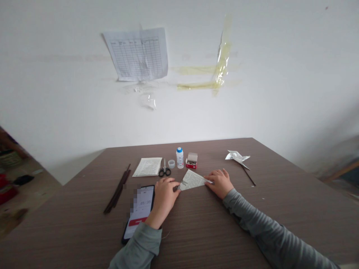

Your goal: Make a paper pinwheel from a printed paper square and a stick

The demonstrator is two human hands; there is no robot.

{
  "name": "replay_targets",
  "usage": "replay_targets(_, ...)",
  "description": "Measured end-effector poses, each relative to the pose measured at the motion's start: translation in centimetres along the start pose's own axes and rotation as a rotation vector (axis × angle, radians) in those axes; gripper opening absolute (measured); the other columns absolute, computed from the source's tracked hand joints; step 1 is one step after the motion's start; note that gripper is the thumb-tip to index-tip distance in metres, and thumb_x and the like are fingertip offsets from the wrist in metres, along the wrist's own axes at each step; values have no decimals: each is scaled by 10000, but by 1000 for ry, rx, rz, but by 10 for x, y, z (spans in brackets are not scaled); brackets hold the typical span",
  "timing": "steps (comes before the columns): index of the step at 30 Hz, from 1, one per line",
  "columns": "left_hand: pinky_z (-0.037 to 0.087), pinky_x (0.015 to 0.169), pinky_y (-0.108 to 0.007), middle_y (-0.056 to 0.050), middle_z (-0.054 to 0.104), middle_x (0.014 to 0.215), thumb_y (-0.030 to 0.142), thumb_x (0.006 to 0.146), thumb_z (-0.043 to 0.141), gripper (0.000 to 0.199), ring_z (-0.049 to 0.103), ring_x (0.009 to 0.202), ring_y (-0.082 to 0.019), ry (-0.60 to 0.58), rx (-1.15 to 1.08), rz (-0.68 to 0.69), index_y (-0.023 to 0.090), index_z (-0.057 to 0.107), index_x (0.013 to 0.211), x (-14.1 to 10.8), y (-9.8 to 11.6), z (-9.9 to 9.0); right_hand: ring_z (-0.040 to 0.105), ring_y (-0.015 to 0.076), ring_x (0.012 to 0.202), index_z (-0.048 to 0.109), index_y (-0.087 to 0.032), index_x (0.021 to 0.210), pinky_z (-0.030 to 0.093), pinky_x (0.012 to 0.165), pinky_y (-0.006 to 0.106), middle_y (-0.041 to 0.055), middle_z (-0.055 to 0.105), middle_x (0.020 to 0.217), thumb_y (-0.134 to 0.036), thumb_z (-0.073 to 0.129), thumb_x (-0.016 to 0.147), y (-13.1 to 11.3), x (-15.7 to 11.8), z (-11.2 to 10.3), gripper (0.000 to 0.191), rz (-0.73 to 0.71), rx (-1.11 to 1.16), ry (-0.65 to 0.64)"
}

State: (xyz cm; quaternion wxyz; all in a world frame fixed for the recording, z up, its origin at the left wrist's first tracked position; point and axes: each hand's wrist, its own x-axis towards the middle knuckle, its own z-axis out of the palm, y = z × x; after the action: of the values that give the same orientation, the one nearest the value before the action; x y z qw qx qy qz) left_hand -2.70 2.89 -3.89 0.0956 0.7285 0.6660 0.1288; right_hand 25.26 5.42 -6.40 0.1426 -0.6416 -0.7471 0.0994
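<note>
A sheet of printed paper (pixel 193 181), folded to a triangle, lies on the table between my hands. My left hand (pixel 166 192) has its thumb and fingers closed at the paper's left corner. A small dark mark or object shows by those fingertips; I cannot make out which. My right hand (pixel 220 183) pinches the paper's right corner, fingers bent and resting low at the table. Just beyond the paper stand a white bottle with a blue cap (pixel 180 158) and an open red box (pixel 192 161) of small metal pieces.
Scissors (pixel 165 170), a tape roll (pixel 171 163) and a stack of printed paper (pixel 147 167) lie at the back. Left are dark sticks (pixel 117 192) and a phone (pixel 140 213) with a running timer. A paper pinwheel (pixel 238 158) on a stick lies right. Behind is a wall (pixel 193 116).
</note>
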Motion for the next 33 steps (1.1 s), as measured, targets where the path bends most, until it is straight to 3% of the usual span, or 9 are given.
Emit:
replay_targets(5,581,1407,-554,-123,935,1647,145,1127,879,328,809,1637,-378,25,-24,9,307,1046,1359,0,0,0,776,400,1556,1017,-370,1373,312,1575,756,94,947,1446,-253,773,1153,1,0,-1,349,3,28,10)
replay_targets(11,605,1372,-543,-90,967,1562,97,1079,898,320,842,1575,-364,44,-81,33,314,1041,1266,2,-4,3,845,356,1488,983,-327,1216,407,1543,724,64,970,1342,-189,825,1074,5,3,6,254,-18,79,61)
replay_targets(16,620,1346,-539,-126,970,1525,83,1068,898,291,852,1550,-378,40,-105,40,264,1024,1259,5,-7,7,901,371,1402,944,-288,1142,441,1520,780,71,990,1263,-177,834,1022,11,7,13,197,-31,133,89)
replay_targets(22,644,1323,-567,-124,990,1454,40,1033,914,332,875,1506,-396,85,-141,68,262,1002,1263,6,-12,13,948,369,1320,954,-328,1055,428,1527,829,32,1011,1163,-224,838,1022,18,9,10,158,-32,193,104)
replay_targets(27,648,1306,-532,-135,981,1477,102,1160,801,295,882,1484,-372,91,-110,111,258,1003,1308,9,-15,21,941,380,1312,964,-299,970,355,1571,839,97,1025,1231,-351,770,1123,21,9,8,252,1,261,107)
replay_targets(33,641,1324,-555,-157,969,1521,209,1266,668,368,870,1495,-384,93,-30,110,243,1023,1175,12,-18,30,905,411,1424,947,-293,852,324,1568,868,146,1020,1279,-386,692,1180,24,9,4,426,-13,287,70)
